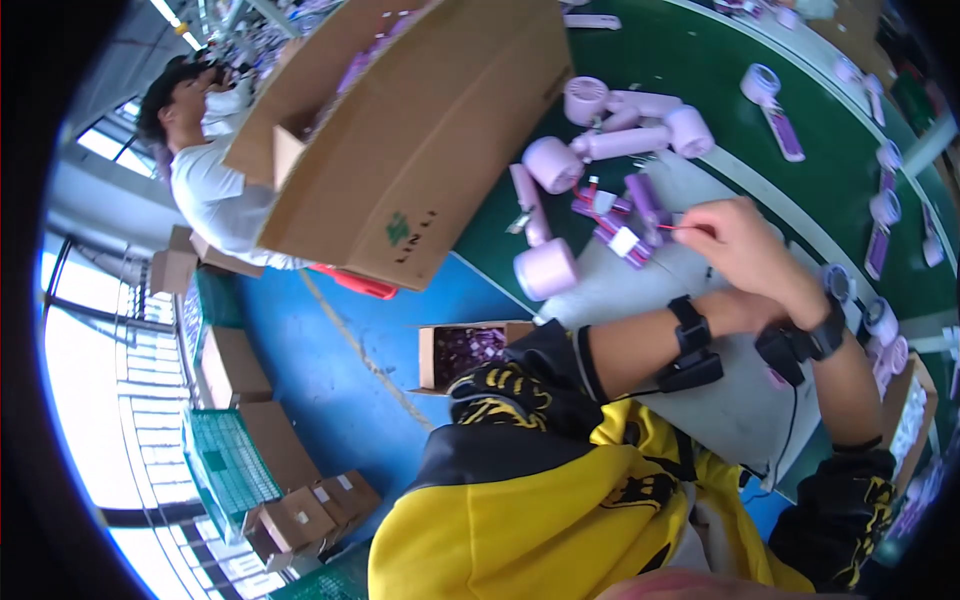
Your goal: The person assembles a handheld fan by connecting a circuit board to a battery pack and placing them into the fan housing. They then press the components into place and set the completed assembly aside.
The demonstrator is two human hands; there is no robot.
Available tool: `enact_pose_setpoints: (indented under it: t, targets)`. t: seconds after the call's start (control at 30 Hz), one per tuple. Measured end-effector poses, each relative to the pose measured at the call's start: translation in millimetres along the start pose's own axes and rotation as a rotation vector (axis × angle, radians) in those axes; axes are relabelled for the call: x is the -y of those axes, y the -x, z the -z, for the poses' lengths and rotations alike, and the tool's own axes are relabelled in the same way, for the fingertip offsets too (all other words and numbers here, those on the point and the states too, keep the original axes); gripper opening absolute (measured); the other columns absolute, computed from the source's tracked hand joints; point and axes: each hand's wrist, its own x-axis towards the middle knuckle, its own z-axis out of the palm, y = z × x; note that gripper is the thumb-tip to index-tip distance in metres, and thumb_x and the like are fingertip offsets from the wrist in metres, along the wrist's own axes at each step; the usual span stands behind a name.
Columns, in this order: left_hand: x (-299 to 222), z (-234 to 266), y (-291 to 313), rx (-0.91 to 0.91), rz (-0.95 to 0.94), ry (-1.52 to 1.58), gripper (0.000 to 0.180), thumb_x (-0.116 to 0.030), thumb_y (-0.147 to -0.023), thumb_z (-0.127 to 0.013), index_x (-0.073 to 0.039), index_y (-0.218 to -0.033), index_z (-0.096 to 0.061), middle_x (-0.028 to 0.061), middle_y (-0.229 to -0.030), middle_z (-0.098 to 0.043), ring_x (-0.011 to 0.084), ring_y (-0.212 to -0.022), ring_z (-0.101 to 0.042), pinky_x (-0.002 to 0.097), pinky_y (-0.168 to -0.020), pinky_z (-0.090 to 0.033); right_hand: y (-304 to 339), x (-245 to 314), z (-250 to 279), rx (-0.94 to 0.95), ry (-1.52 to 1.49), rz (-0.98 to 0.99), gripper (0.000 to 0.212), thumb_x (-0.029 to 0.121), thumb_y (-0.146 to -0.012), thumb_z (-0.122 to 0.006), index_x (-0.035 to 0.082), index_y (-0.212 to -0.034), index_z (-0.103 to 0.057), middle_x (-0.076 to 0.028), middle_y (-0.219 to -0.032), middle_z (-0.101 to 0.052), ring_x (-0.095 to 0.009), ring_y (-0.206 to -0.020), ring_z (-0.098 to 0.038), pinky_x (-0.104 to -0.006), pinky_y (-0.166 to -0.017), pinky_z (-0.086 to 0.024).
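Note:
My right hand (pixel 742 246) is pinched around a thin red wire (pixel 680 227) that runs toward a cluster of purple cylindrical battery cells. Of these, one purple cell (pixel 647 198) lies closest to the fingertips, and another with a white label (pixel 624 243) lies in front of it. My left hand (pixel 742 311) crosses under the right wrist; its fingers are hidden there. Past the cells, several pale purple handheld fans lie together, among them one fan with a round head (pixel 553 165) and another fan (pixel 547 268) beside the worktop's left edge.
A large cardboard box (pixel 430 150) stands at the worktop's far left, with a person (pixel 215 190) beyond it. A small open carton (pixel 428 358) of purple parts sits lower left. More fans (pixel 775 112) lie on the green belt (pixel 720 60). A carton (pixel 908 420) stands right of my forearm.

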Motion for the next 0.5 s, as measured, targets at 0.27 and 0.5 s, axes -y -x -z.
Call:
enact_pose_setpoints:
  t: [0.27, 0.5]
  targets:
    - [-52, 16, -9, 0.028, 0.048, -0.133, 0.026, -0.015, -0.072, -0.074, -0.006, -0.095, -0.065, 0.0149, -0.085, -0.067, 0.035, -0.083, -0.065, 0.0439, -0.074, -0.051, 131, -13, 74, -0.48, -0.415, 0.05, 0.017, 0.02, -0.096, -0.054, 0.003, -0.095, -0.056, -0.016, -0.103, -0.058, -0.02, -0.091, -0.058, -0.0312, -0.076, -0.047]
    - [-55, 15, -9, 0.089, 0.113, -0.041, 0.022, -0.019, -0.071, -0.078, -0.006, -0.085, -0.066, 0.0152, -0.079, -0.067, 0.0363, -0.078, -0.064, 0.044, -0.073, -0.05, 231, -48, 57, -0.752, -0.843, -0.206, 0.023, 0.027, -0.101, -0.043, 0.007, -0.09, -0.045, -0.009, -0.082, -0.057, -0.016, -0.07, -0.055, -0.0258, -0.064, -0.043]
